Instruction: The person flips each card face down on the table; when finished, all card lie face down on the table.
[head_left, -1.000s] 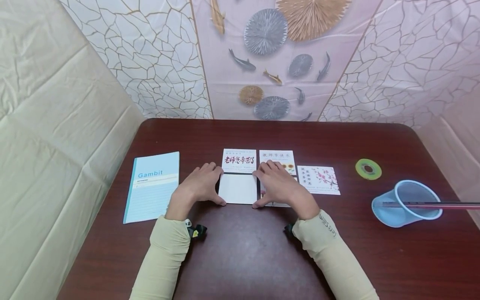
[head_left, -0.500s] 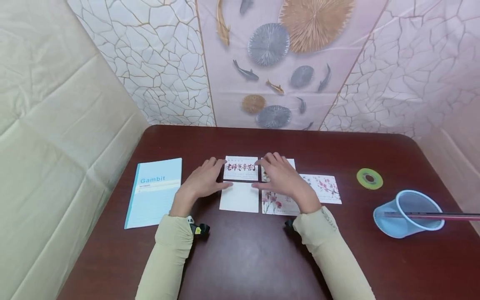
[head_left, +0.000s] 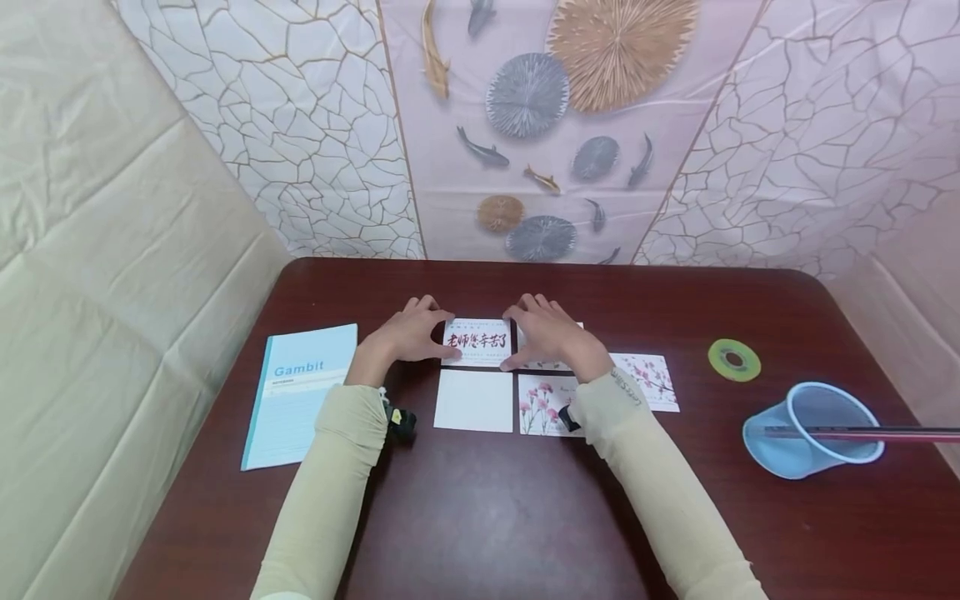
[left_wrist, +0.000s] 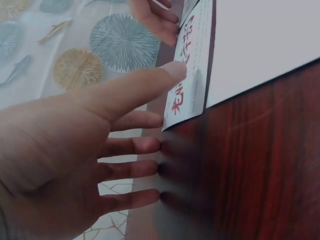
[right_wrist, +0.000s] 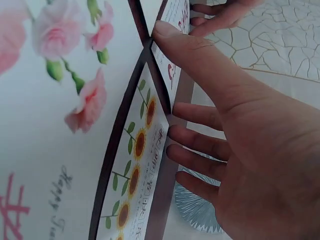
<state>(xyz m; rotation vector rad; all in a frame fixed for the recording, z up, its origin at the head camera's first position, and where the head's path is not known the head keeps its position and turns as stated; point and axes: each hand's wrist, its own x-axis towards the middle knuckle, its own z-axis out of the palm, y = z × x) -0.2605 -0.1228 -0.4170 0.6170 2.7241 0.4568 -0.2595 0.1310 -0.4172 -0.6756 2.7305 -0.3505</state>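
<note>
A white card with red calligraphy (head_left: 477, 343) lies flat in the far row, between my two hands. My left hand (head_left: 408, 332) is at its left edge, fingers straight. In the left wrist view the left thumb (left_wrist: 171, 72) reaches over the card's printed face. My right hand (head_left: 551, 333) is at the opposite edge, its thumb (right_wrist: 167, 31) at the near corner. Under the right hand lies a sunflower card (right_wrist: 132, 182), mostly covered in the head view. Nearer me lie a blank white card (head_left: 474, 400) and a pink carnation card (head_left: 538, 393), partly behind the right sleeve.
A pink blossom card (head_left: 651, 379) lies to the right. At left is a light blue notebook (head_left: 300, 408). A green ring-shaped disc (head_left: 723, 358) and a blue cup (head_left: 780, 454) on its side, with thin sticks (head_left: 915, 434) in it, are at right on the dark wooden table (head_left: 480, 517).
Both hands have left the blank card's sides and moved away from me to the sides of the red calligraphy card. The carnation card is now more exposed, the sunflower card more covered.
</note>
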